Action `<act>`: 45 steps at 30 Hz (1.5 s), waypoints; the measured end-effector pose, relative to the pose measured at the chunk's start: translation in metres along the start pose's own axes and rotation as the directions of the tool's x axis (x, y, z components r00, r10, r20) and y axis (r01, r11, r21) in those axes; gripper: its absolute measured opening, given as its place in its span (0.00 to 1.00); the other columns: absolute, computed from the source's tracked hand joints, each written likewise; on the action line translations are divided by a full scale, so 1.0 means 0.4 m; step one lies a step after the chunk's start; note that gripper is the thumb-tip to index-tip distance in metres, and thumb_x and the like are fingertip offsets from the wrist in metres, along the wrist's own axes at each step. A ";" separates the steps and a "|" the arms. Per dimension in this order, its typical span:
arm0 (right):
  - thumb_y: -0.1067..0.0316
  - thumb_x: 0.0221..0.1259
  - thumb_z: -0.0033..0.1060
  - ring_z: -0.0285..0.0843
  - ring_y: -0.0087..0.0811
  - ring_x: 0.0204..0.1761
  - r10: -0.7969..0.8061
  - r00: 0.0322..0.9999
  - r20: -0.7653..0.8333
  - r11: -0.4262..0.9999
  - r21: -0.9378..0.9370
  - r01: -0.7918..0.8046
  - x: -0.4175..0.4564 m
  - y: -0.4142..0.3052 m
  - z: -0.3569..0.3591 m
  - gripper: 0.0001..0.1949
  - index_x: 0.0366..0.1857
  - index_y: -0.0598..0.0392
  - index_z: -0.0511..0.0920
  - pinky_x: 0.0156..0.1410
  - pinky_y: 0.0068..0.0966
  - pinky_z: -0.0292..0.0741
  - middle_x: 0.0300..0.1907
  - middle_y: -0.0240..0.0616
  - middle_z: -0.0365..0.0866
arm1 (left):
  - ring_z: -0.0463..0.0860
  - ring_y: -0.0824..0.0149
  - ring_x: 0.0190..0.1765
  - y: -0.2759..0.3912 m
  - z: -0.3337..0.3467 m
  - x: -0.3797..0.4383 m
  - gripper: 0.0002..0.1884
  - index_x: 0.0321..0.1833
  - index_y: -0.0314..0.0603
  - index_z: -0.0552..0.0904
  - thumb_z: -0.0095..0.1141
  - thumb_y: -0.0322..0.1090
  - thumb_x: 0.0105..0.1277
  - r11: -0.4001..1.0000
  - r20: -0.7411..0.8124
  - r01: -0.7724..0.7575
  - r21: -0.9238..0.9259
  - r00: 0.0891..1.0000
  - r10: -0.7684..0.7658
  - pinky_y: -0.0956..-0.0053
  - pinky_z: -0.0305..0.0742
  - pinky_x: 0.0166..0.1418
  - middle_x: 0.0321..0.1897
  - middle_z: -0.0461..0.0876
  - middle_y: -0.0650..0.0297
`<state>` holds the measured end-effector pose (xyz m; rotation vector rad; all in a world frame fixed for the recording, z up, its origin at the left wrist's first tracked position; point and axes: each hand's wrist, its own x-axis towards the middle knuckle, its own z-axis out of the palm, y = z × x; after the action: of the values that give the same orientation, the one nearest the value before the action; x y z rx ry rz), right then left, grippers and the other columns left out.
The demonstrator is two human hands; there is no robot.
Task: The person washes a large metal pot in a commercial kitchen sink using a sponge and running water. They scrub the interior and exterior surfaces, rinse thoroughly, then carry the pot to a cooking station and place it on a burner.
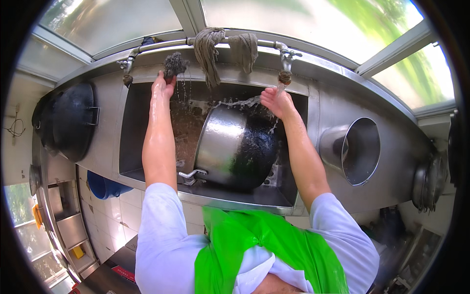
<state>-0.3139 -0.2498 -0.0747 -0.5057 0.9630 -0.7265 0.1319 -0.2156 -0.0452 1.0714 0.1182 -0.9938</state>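
Observation:
My left hand (164,86) grips a dark steel wool scrubber (176,64) above the back left rim of the sink, and water drips from it. At the right tap (285,73), my right hand (276,102) is in the running water, with nothing held and its fingers loosely bent. Water splashes leftward from that hand over a large metal pot (224,141). The pot lies on its side in the steel sink (310,121), its base blackened and wet. One pot handle (192,175) faces me at the near left.
Two grey rags (208,55) (243,49) hang over the water pipe. Black pans (71,121) lean on the left counter. A metal bucket (350,150) lies tilted on the right counter, beyond it stacked metalware (429,180). A blue bucket (104,185) stands below left.

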 end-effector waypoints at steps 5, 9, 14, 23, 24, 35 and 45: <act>0.52 0.78 0.35 0.81 0.53 0.58 0.297 0.943 0.148 0.949 -0.154 -0.274 -0.040 -0.055 -0.010 0.27 0.55 0.72 0.75 0.62 0.44 0.80 0.55 0.63 0.80 | 0.80 0.49 0.51 -0.155 0.117 0.024 0.27 0.65 0.38 0.73 0.58 0.50 0.71 0.766 -0.120 -0.049 0.642 0.979 0.163 0.62 0.81 0.54 0.62 0.67 0.44; 0.52 0.76 0.41 0.80 0.54 0.59 0.496 0.796 0.347 0.858 -0.334 -0.389 -0.057 -0.080 0.045 0.27 0.55 0.73 0.75 0.62 0.45 0.80 0.56 0.65 0.79 | 0.81 0.48 0.47 -0.191 0.088 0.064 0.37 0.68 0.36 0.71 0.65 0.55 0.64 0.103 0.119 -0.245 0.964 0.746 0.655 0.65 0.82 0.50 0.63 0.65 0.37; 0.52 0.75 0.43 0.83 0.52 0.54 0.120 0.992 -0.037 0.946 -0.300 -0.125 -0.021 -0.058 0.004 0.26 0.52 0.71 0.77 0.58 0.43 0.81 0.52 0.62 0.81 | 0.83 0.62 0.33 -0.225 0.139 0.041 0.32 0.68 0.34 0.65 0.63 0.42 0.67 0.707 0.174 -0.471 0.528 0.875 0.452 0.66 0.83 0.29 0.42 0.78 0.52; 0.50 0.74 0.49 0.84 0.47 0.48 0.200 0.979 0.051 0.953 -0.241 -0.182 -0.033 -0.041 0.045 0.21 0.45 0.63 0.80 0.56 0.42 0.80 0.45 0.51 0.85 | 0.79 0.51 0.45 -0.251 0.051 0.023 0.33 0.69 0.41 0.68 0.64 0.37 0.61 0.079 0.375 -0.652 0.754 0.526 0.763 0.64 0.76 0.55 0.47 0.74 0.43; 0.51 0.74 0.49 0.83 0.46 0.48 0.109 0.993 -0.046 0.967 -0.227 -0.117 -0.035 -0.041 0.001 0.21 0.45 0.63 0.80 0.56 0.42 0.80 0.45 0.51 0.84 | 0.80 0.50 0.45 -0.258 0.122 -0.072 0.28 0.66 0.43 0.74 0.64 0.38 0.62 0.294 0.422 -0.744 0.600 0.607 0.673 0.62 0.77 0.54 0.53 0.73 0.42; 0.49 0.74 0.51 0.83 0.46 0.47 0.047 0.998 0.029 0.994 -0.101 -0.044 -0.011 -0.009 -0.002 0.22 0.44 0.63 0.79 0.55 0.43 0.81 0.43 0.49 0.84 | 0.86 0.61 0.47 -0.137 0.158 0.000 0.18 0.49 0.37 0.87 0.51 0.44 0.74 0.383 0.768 -0.715 0.585 0.640 0.020 0.70 0.77 0.52 0.44 0.90 0.60; 0.53 0.74 0.42 0.84 0.51 0.51 0.130 0.991 -0.021 0.964 -0.232 -0.131 -0.020 -0.059 -0.041 0.26 0.50 0.73 0.78 0.59 0.42 0.82 0.50 0.60 0.83 | 0.79 0.38 0.56 -0.138 -0.343 -0.447 0.33 0.53 0.34 0.81 0.33 0.60 0.76 -0.311 0.275 -0.243 0.919 0.960 0.060 0.48 0.72 0.61 0.49 0.83 0.41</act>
<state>-0.3387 -0.2606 -0.0622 -0.6390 1.0828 -0.4988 0.0374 -0.0044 -0.0599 2.5362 -1.2885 -0.7056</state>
